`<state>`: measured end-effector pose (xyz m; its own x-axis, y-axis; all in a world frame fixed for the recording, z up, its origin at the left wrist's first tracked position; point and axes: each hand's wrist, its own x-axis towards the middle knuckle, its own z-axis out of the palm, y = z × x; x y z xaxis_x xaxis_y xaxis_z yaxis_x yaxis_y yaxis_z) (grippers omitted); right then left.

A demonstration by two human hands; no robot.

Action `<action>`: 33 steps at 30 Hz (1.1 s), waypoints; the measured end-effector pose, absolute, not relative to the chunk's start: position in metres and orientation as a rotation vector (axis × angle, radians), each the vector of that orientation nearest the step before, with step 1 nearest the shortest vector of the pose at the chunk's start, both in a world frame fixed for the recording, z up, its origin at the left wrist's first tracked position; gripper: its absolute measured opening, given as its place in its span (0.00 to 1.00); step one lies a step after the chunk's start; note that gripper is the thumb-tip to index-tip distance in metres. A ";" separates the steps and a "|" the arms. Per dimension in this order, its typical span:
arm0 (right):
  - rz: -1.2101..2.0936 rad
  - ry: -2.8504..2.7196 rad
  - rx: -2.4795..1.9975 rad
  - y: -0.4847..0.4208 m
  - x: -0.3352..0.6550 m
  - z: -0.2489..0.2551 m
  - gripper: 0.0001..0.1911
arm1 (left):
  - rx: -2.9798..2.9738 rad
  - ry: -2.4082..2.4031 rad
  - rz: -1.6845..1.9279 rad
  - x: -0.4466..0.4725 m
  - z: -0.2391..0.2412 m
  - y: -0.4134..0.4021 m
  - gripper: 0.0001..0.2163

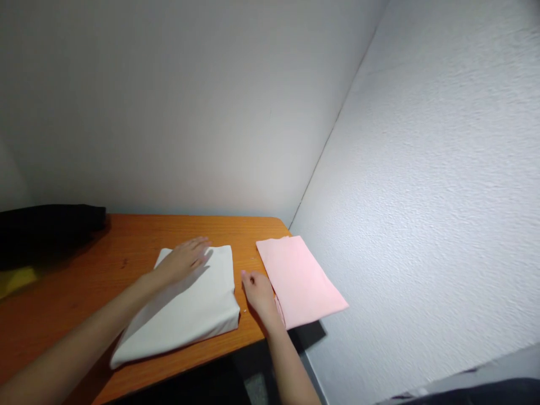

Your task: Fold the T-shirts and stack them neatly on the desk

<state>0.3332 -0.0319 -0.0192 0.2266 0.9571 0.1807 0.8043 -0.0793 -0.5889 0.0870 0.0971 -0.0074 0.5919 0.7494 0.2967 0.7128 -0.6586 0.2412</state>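
A folded white cloth (189, 309) lies on the wooden table in front of me, its right front corner slightly puffed up. My left hand (188, 259) rests flat over its far part, fingers stretched out to the right. Between the white cloth and a folded pink cloth (299, 278) is my right hand (258, 289), with its fingers curled in and nothing visible in them. The wrist side of that hand is right beside the pink cloth's left edge. The pink cloth hangs out past the table's right edge.
The wooden table (139, 230) ends at the right close to a white textured wall (422, 197). Another wall (189, 112) rises behind it. On the left lies a black cloth-like bundle (50, 230), with something yellow (17, 281) in front of it.
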 end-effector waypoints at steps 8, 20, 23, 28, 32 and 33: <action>0.209 -1.547 -1.694 -0.117 0.305 -0.046 0.17 | 2.764 0.794 0.319 0.132 -0.026 0.095 0.26; 0.057 -1.710 -1.759 -0.135 0.300 -0.085 0.13 | 2.758 0.756 0.296 0.126 -0.046 0.107 0.25; -0.008 -1.648 -1.831 -0.139 0.296 -0.085 0.14 | 2.773 0.771 0.239 0.126 -0.044 0.106 0.25; -0.019 -1.603 -1.803 -0.133 0.303 -0.072 0.14 | 2.768 0.849 0.216 0.130 -0.045 0.102 0.27; -0.037 -1.574 -1.845 -0.127 0.317 -0.059 0.15 | 2.745 0.909 0.247 0.132 -0.046 0.103 0.28; -0.047 -1.565 -1.852 -0.126 0.320 -0.055 0.14 | 2.745 0.905 0.251 0.130 -0.045 0.102 0.28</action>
<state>0.3199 -0.1263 -0.0555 0.2688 0.8517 0.4499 0.8772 -0.0235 -0.4795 0.1301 0.1024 -0.0450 0.7936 0.6021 0.0873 0.5609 -0.7797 0.2784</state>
